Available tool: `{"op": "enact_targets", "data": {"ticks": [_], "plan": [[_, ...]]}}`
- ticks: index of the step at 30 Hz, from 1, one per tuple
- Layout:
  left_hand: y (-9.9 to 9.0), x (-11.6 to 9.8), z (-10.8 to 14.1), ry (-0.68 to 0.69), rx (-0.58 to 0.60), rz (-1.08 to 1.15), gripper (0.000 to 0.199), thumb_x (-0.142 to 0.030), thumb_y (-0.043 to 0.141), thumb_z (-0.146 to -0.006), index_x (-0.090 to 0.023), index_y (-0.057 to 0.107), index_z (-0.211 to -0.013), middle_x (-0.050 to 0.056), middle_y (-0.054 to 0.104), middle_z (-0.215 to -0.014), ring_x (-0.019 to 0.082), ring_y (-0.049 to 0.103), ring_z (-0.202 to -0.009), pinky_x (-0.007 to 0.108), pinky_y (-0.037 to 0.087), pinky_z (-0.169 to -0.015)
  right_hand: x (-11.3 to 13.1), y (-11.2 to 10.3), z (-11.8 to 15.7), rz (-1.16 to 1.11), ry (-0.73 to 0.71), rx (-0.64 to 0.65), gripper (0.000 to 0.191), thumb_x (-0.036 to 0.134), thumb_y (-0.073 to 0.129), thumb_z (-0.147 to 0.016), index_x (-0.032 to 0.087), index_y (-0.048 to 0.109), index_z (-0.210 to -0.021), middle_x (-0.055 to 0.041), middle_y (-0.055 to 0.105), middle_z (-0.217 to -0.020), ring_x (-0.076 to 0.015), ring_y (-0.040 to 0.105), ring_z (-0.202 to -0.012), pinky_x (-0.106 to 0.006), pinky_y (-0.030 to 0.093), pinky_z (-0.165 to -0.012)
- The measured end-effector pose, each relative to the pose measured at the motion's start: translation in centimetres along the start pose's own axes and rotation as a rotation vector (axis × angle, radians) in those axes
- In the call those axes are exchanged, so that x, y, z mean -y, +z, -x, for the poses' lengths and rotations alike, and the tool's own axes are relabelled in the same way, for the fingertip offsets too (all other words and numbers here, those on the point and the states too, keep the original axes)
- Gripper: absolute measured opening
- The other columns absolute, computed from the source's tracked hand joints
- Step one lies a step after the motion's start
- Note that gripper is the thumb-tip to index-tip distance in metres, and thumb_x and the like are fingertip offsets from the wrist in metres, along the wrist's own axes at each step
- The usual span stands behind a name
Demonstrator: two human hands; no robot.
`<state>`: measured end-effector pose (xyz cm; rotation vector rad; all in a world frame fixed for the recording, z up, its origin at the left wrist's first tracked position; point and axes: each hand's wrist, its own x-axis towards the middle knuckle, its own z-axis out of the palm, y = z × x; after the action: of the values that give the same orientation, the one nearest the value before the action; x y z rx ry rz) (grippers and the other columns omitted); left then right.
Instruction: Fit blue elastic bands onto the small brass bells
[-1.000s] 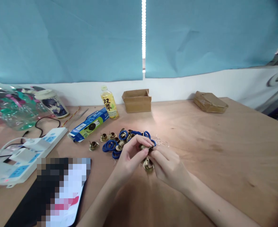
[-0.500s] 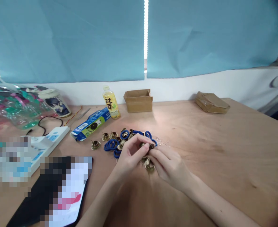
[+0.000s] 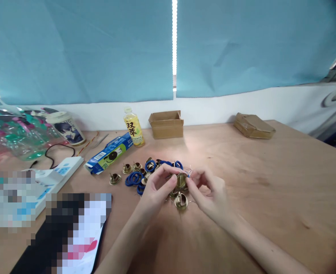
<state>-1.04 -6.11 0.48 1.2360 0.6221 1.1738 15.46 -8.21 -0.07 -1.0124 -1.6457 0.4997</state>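
My left hand (image 3: 160, 186) is closed, thumb and fingers gripping the left side of a round brass-coloured metal part (image 3: 181, 182). On its other side, the thumb and fingertips of my right hand (image 3: 210, 192) pinch the same part's edge, where a small bit of blue shows. Just below my fingers, another brass-coloured metal part (image 3: 181, 201) rests on the table. Behind and left of my hands lies a pile of such parts with several blue rings (image 3: 134, 178), partly hidden by my left hand. Thin wire rings show behind my fingers.
Loose brass-coloured parts (image 3: 114, 179) lie left of the pile. Beyond them are a blue-green carton (image 3: 110, 154), a yellow drink bottle (image 3: 134, 127) and an open cardboard box (image 3: 167, 125). A flattened cardboard package (image 3: 254, 125), power strip (image 3: 68, 167), cup (image 3: 66, 127) and phone (image 3: 82, 243) also stand or lie around.
My right hand has turned and shifted slightly right, its fingers less bunched over the part. The held brass part now shows more of its round face. My left hand stays nearly in place.
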Motion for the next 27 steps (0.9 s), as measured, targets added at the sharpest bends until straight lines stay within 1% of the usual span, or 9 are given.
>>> {"op": "enact_targets", "data": {"ticks": [6, 10, 12, 14, 17, 20, 22, 25, 27], "plan": [[0.4, 0.0, -0.2, 0.021, 0.032, -0.090, 0.012, -0.028, 0.065, -0.088, -0.018, 0.064, -0.093, 0.006, 0.067, -0.099, 0.016, 0.063, -0.093, 0.025, 0.050, -0.081, -0.5, -0.4, -0.2, 0.093, 0.013, 0.037, 0.015, 0.016, 0.056, -0.086, 0.020, 0.047, -0.074, 0.0068, 0.044, -0.059, -0.0072, 0.044, -0.049, -0.020, 0.036, -0.048], [0.6, -0.2, -0.1, -0.042, 0.015, -0.078, 0.015, -0.030, 0.067, -0.086, -0.017, 0.061, -0.086, 0.005, 0.068, -0.097, 0.014, 0.063, -0.088, 0.024, 0.051, -0.076, -1.5, -0.6, -0.3, 0.209, -0.063, 0.039, 0.024, 0.018, 0.060, -0.082, 0.020, 0.042, -0.067, 0.0090, 0.036, -0.054, -0.0058, 0.036, -0.045, -0.021, 0.029, -0.046], [0.7, -0.2, -0.2, -0.068, 0.005, -0.067, 0.017, -0.030, 0.069, -0.085, -0.018, 0.057, -0.087, 0.005, 0.068, -0.098, 0.014, 0.064, -0.086, 0.025, 0.051, -0.076, -1.8, -0.9, -0.5, 0.185, -0.069, 0.040, 0.030, 0.021, 0.061, -0.083, 0.021, 0.038, -0.064, 0.0092, 0.034, -0.053, -0.0057, 0.034, -0.044, -0.022, 0.027, -0.046], [0.8, -0.2, -0.2, -0.055, -0.013, -0.106, 0.021, -0.027, 0.072, -0.081, -0.019, 0.055, -0.090, 0.005, 0.069, -0.099, 0.014, 0.064, -0.086, 0.026, 0.052, -0.076, -1.8, -1.3, -0.8, 0.111, -0.055, 0.033, 0.029, 0.022, 0.057, -0.086, 0.021, 0.039, -0.064, 0.0085, 0.036, -0.052, -0.0063, 0.035, -0.045, -0.022, 0.028, -0.046], [1.0, 0.4, -0.3, 0.025, -0.080, -0.293, 0.027, -0.023, 0.075, -0.077, -0.020, 0.054, -0.093, 0.005, 0.070, -0.100, 0.017, 0.066, -0.089, 0.029, 0.053, -0.079, -1.7, -1.7, -1.3, 0.037, -0.054, 0.006, 0.027, 0.023, 0.047, -0.092, 0.020, 0.044, -0.065, 0.0066, 0.041, -0.053, -0.0075, 0.040, -0.047, -0.022, 0.031, -0.047], [1.2, 1.2, -0.3, 0.140, -0.173, -0.601, 0.030, -0.017, 0.073, -0.076, -0.021, 0.055, -0.100, 0.005, 0.069, -0.101, 0.019, 0.066, -0.096, 0.035, 0.052, -0.089, -1.7, -1.8, -1.6, 0.053, -0.024, 0.008, 0.026, 0.023, 0.048, -0.092, 0.020, 0.045, -0.066, 0.0067, 0.042, -0.053, -0.0078, 0.042, -0.047, -0.022, 0.032, -0.047], [1.2, 1.6, -0.3, 0.186, -0.190, -0.712, 0.038, -0.013, 0.071, -0.074, -0.022, 0.053, -0.107, 0.006, 0.068, -0.106, 0.021, 0.065, -0.102, 0.037, 0.051, -0.093, -1.8, -1.7, -1.5, 0.092, -0.025, 0.066, 0.020, 0.022, 0.054, -0.088, 0.020, 0.048, -0.069, 0.0076, 0.042, -0.053, -0.0077, 0.041, -0.046, -0.022, 0.033, -0.047], [0.9, 2.1, -0.1, 0.214, -0.172, -0.757, 0.050, -0.010, 0.066, -0.075, -0.023, 0.047, -0.119, 0.008, 0.066, -0.115, 0.022, 0.065, -0.106, 0.039, 0.053, -0.093, -1.8, -1.5, -1.1, 0.161, -0.085, 0.185, 0.006, 0.021, 0.059, -0.083, 0.020, 0.054, -0.081, 0.0094, 0.041, -0.053, -0.0073, 0.041, -0.044, -0.022, 0.034, -0.048], [0.4, 2.3, -0.1, 0.237, -0.167, -0.823, 0.055, -0.007, 0.063, -0.075, -0.024, 0.045, -0.125, 0.008, 0.064, -0.119, 0.022, 0.065, -0.108, 0.040, 0.053, -0.094, -1.7, -1.4, -0.9, 0.195, -0.111, 0.246, 0.010, 0.022, 0.060, -0.083, 0.020, 0.056, -0.092, 0.0098, 0.042, -0.054, -0.0079, 0.043, -0.045, -0.022, 0.035, -0.048]]}}
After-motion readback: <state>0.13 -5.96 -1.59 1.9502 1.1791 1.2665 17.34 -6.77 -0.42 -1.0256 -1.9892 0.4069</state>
